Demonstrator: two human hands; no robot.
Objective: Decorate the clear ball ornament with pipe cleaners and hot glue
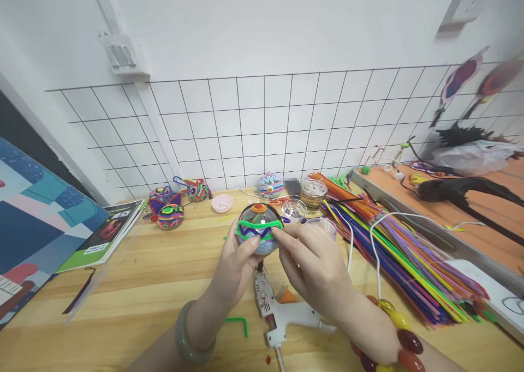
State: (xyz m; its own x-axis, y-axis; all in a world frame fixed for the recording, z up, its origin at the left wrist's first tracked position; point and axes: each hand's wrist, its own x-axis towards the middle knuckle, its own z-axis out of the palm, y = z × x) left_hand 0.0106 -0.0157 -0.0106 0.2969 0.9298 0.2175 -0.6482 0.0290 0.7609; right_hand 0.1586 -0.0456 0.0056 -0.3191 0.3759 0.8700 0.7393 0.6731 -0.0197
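A clear round ball point(262, 219) trimmed with green, purple and orange pipe cleaners, with light-blue strands in its lower part, is held up over the table. My left hand point(237, 268) grips it from the left and below, thumb across the front. At its right side, my right hand point(315, 263) has thumb and forefinger closed at the end of the green pipe cleaner point(254, 226); the exact pinch is partly hidden. Beneath both hands lies a white glue gun point(282, 316) with a glue stick in its back. A bent green pipe cleaner piece point(239, 320) rests beside it.
Pipe cleaners in a large colourful bundle point(393, 252) spread on the right, with a white cable point(373, 246) across them. Behind the ball stand a striped ball point(271, 185), a cup of liquid point(313, 196) and a pink dish point(221, 203). Books point(108, 233) lie left.
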